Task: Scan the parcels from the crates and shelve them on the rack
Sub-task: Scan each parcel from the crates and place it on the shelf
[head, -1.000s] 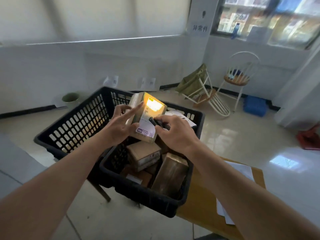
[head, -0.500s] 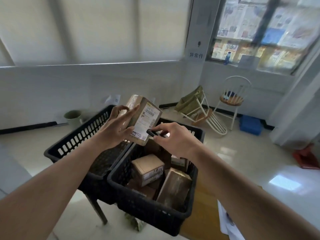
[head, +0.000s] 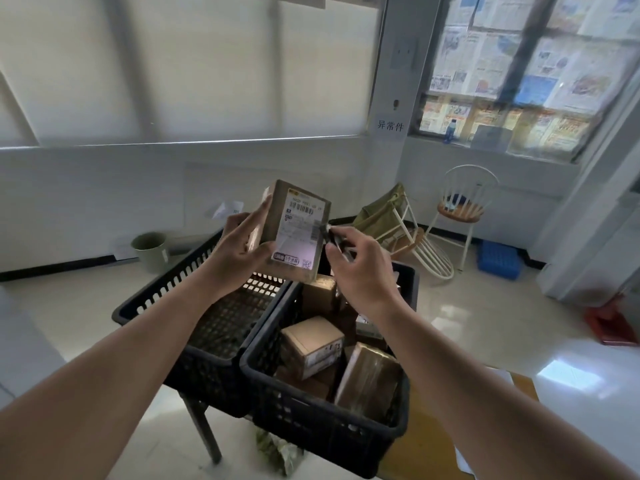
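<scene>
- my left hand [head: 239,252] grips parcel [head: 294,230] upright above the crates, label facing me
- right hand [head: 363,268] pinches a small dark scanner [head: 334,237], tip at label's right edge
- right crate [head: 311,417] holds more boxes; left crate [head: 194,271] beside it

Both forearms bare from the frame edge to the wrists; no sleeves in view. Left hand [head: 239,251] and right hand [head: 363,268] ungloved. No watch, ring or band visible on either. Fingernails short and plain where they show.
</scene>
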`<state>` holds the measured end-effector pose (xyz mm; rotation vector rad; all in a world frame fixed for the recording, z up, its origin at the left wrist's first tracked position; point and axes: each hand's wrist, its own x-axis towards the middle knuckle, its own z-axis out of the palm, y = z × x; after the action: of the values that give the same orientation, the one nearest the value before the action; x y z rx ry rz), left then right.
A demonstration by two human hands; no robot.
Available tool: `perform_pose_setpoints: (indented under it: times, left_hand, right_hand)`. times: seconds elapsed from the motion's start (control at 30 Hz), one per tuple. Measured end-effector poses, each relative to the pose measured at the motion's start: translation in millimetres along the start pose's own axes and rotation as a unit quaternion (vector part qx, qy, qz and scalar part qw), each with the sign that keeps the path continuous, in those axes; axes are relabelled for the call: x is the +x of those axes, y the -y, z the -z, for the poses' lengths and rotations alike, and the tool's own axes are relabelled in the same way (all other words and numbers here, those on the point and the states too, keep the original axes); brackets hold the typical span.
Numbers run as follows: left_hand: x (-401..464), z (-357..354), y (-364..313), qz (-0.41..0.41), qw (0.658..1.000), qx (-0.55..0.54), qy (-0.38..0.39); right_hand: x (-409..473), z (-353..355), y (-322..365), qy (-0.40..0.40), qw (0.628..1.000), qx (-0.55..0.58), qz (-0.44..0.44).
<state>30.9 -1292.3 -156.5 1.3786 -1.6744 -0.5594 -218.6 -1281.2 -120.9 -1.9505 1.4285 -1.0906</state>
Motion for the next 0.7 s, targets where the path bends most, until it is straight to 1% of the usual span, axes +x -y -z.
perform_pose_setpoints:
  times: [0.13, 0.2, 0.27, 0.37, 0.5, 0.7]
  left_hand:
    - [-16, 25, -12, 0.012, 0.997, -0.073, -0.007]
    - [-23, 38, -13, 0.019, 0.995, -0.098, -0.012]
    - [-30, 51, -11, 0.026, 0.991, -0.129, -0.01]
    - [-44, 70, -5, 0.026, 0.978, -0.206, 0.005]
    - [-63, 92, -2, 0.015, 0.963, -0.269, -0.01]
    - [-96, 128, -4, 0.003, 0.974, -0.218, -0.062]
  right_hand:
    - [5, -32, 19, -0.077, 0.994, 0.08, -0.024]
    - [5, -49, 30, -0.1, 0.988, 0.112, -0.033]
    - [4, -65, 41, -0.107, 0.984, 0.138, -0.041]
    - [-1, -85, 58, -0.1, 0.979, 0.17, -0.039]
    - [-10, -106, 78, -0.07, 0.97, 0.232, -0.023]
    - [-23, -132, 106, -0.031, 0.963, 0.27, -0.002]
